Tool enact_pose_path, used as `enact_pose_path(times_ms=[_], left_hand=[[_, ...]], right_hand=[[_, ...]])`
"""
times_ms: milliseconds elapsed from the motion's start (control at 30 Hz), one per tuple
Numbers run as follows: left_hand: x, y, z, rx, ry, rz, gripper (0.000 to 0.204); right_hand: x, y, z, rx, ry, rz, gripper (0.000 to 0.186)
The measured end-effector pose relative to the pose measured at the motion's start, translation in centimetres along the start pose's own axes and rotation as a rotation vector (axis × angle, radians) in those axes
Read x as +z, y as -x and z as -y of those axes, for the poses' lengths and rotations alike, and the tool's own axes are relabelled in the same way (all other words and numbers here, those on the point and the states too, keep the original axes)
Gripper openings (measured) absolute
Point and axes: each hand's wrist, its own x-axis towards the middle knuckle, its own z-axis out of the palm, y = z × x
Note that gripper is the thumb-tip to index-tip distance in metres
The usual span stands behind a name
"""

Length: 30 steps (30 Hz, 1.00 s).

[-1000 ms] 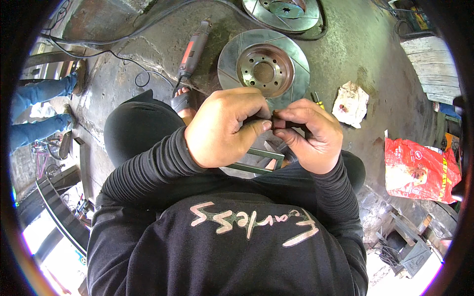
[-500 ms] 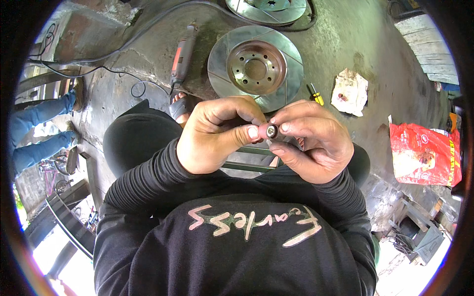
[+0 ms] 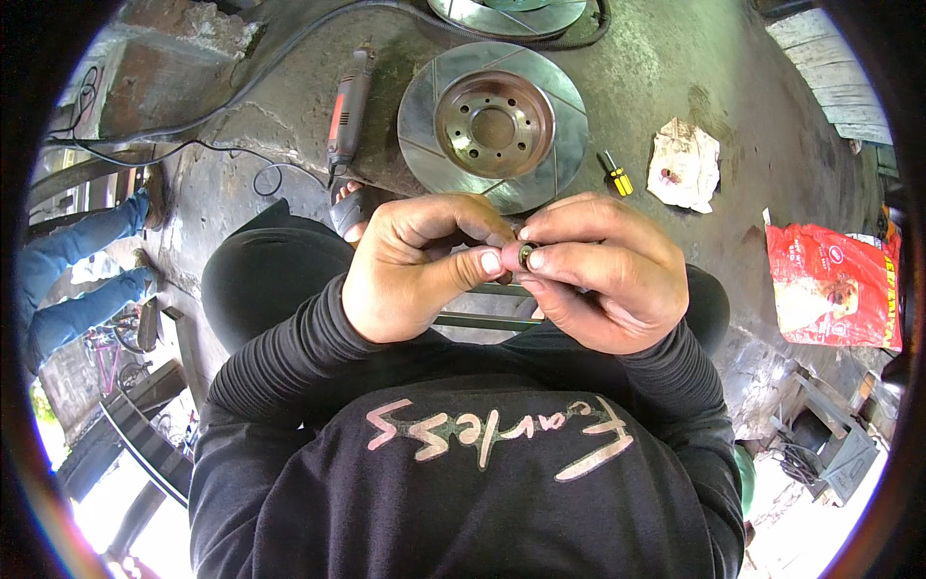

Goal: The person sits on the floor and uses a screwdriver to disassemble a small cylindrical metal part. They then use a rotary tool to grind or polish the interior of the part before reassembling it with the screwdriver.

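Just below a slotted metal brake disc [image 3: 424, 125], my left hand [image 3: 415, 270] is closed, pinching a small pinkish cylindrical piece [image 3: 513, 256] with a dark-rimmed hole at its right end. My right hand [image 3: 608, 275] closes on the same piece from the other side, its fingertips at the rim, partly hiding it. A grey-and-red corded power tool [image 3: 343, 111] lies left of the disc. To its right are a yellow-handled screwdriver [image 3: 619, 179] and a crumpled paper [image 3: 685, 154].
A second disc [image 3: 463, 24] and a hose [image 3: 598, 24] lie beyond. A red printed bag [image 3: 834, 289] is at the right, above metal equipment [image 3: 834, 463]. Another person's jeans-clad legs [image 3: 77, 241] are at the left, near metal beams. My bent legs [image 3: 256, 280] surround a frame.
My fingers have turned the small piece so its holed end came into view, then shifted to partly cover it. The disc and tools appear slightly higher and leftward in view.
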Motion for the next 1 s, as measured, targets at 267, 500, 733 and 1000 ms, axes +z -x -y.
enact_pose_path(times_ms=[267, 500, 733, 1000], left_hand=[[-0.1, 0.2, -0.8, -0.092, -0.082, -0.025, 0.011], [0.5, 0.4, -1.0, -0.076, -0.067, -0.070, 0.007], [0.5, 0.3, -1.0, -0.035, -0.117, -0.038, 0.005], [0.8, 0.3, -0.7, -0.073, -0.131, -0.036, 0.006]], right_hand=[[-0.2, -0.3, -0.3, 0.005, -0.005, -0.012, 0.025], [0.1, 0.0, 0.4, 0.320, -0.228, -0.004, 0.038], [1.1, 0.5, -0.3, 0.394, -0.424, -0.050, 0.037], [0.6, 0.8, -1.0, 0.263, -0.199, 0.024, 0.038]])
